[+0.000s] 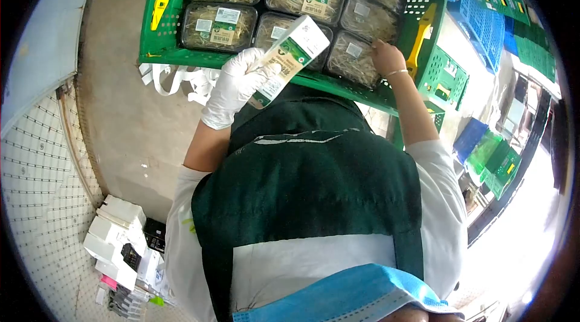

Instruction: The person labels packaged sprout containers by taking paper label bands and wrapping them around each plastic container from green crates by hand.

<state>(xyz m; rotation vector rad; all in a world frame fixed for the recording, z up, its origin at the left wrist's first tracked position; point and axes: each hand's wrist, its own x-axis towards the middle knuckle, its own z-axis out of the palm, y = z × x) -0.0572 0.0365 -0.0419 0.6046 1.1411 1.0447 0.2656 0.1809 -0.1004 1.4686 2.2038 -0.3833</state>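
Note:
My left hand, in a white glove, is closed around a stack of printed card labels in white, green and tan. The stack is tilted above the near edge of a green crate and hides part of the packs behind it. My bare right hand, with a bracelet at the wrist, has its curled fingers on the right edge of a clear-topped food tray of pale thin strands. That tray bears only a small white sticker. Trays further left, such as one labelled tray, also carry green and tan labels.
Yellow handles sit on the crate's sides. Blue crates and more green crates stand at the right. White bag straps hang below the crate's left corner. White boxes and equipment are at the lower left.

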